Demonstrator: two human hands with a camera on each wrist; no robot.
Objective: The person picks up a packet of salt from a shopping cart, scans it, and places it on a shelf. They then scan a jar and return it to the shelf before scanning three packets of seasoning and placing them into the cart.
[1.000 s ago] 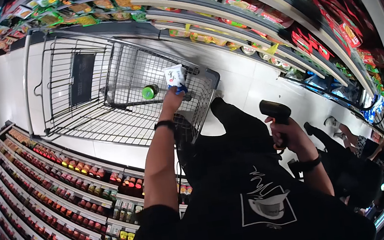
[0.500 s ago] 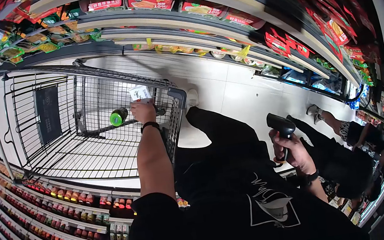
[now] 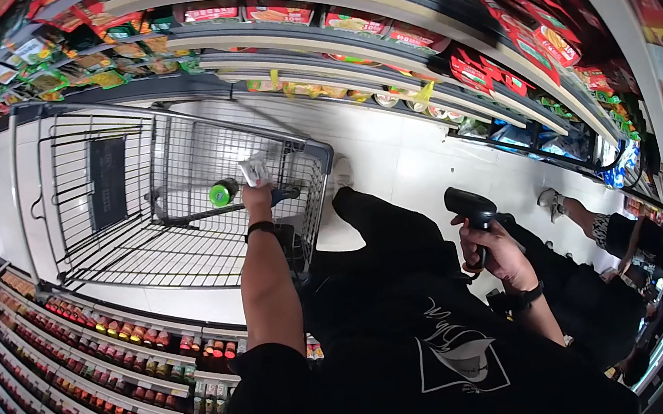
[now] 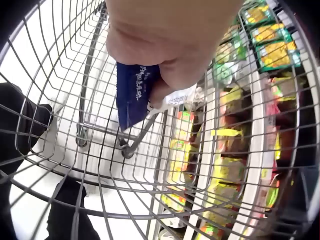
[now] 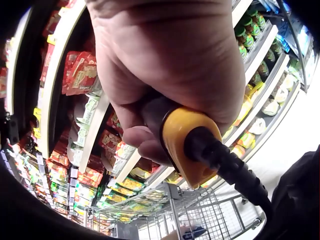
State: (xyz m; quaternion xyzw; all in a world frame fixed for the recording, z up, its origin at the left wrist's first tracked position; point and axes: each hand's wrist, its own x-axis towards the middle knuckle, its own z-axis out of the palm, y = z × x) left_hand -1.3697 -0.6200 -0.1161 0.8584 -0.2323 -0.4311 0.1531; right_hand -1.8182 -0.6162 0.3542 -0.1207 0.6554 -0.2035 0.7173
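Inside the shopping cart [image 3: 188, 269], my left hand [image 3: 256, 198] grips a white and dark blue packet [image 3: 255, 169]. The left wrist view shows the packet's blue end [image 4: 132, 95], with white lettering, hanging below the curled fingers over the wire floor. Beside that hand, a container with a bright green lid [image 3: 220, 195] sits in the cart. My right hand [image 3: 505, 257] is wrapped round a black handheld scanner [image 3: 472, 208], held up outside the cart. Its yellow-collared butt [image 5: 187, 132] and ribbed cable [image 5: 225, 162] show below the palm in the right wrist view.
Shelves with red food packs [image 3: 279, 13] run along the far side and right. Lower left stand shelves of small jars and bottles [image 3: 132, 328]. Another person's shoe [image 3: 551, 201] and leg are at the right. A dark sign panel [image 3: 108, 181] hangs on the cart.
The packet has tilted in my left hand, its lettered face no longer turned up to the head view. The head view has swung about, shifting the cart in it. My right hand still holds the scanner.
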